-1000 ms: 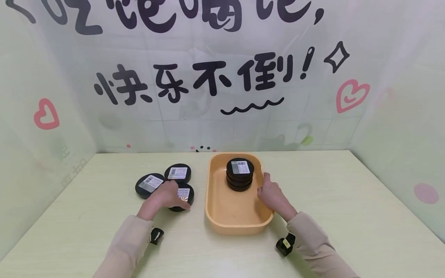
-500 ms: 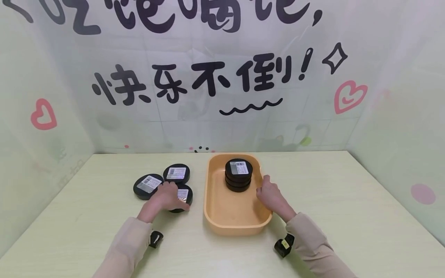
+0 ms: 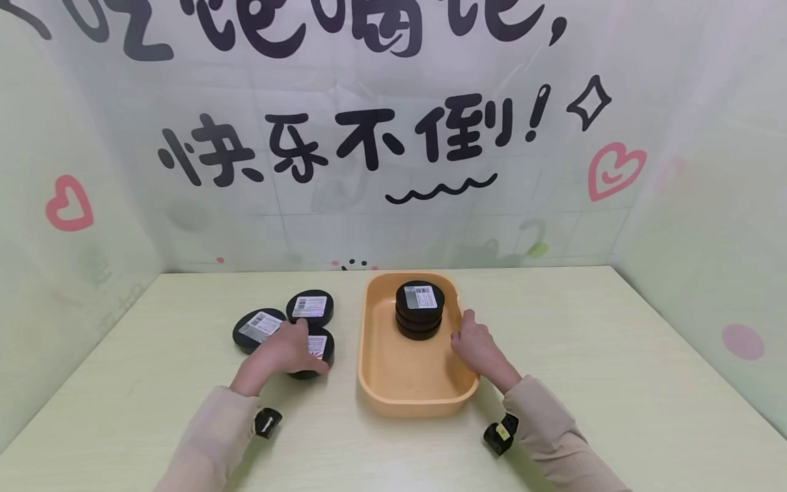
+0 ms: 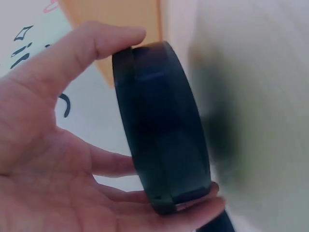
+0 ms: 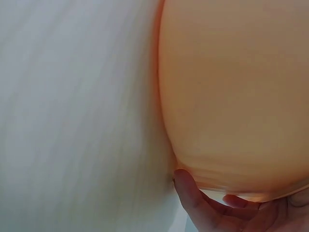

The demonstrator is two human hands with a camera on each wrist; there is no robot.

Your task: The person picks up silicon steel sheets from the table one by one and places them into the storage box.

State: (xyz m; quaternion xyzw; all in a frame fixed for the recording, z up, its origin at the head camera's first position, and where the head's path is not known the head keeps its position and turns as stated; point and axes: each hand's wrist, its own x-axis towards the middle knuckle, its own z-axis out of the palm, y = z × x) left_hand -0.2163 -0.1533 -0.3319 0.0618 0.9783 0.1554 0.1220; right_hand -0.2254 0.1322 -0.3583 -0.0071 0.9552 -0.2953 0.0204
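My left hand [image 3: 279, 350] grips a flat round black container [image 3: 317, 345] with a white label on top. In the left wrist view the thumb and fingers span the side of this black container [image 4: 164, 125], close to the tabletop. Two similar containers lie beside it: one at the back [image 3: 310, 307], one on the left [image 3: 261, 326], partly behind my hand. My right hand [image 3: 482, 350] holds the right side of an orange tray [image 3: 415, 383]. A stack of black containers [image 3: 419, 307] stands in the tray's far part. The right wrist view shows fingers at the tray's wall [image 5: 231, 106].
The pale wooden table [image 3: 615, 355] reaches back to a printed wall sheet [image 3: 344, 225] with dark lettering. Side sheets stand left and right. Black wrist devices [image 3: 267, 422] hang below both sleeves.
My left hand and the container in it have shifted slightly left and toward me. The right hand stays on the tray. The whole head view has drifted a little.
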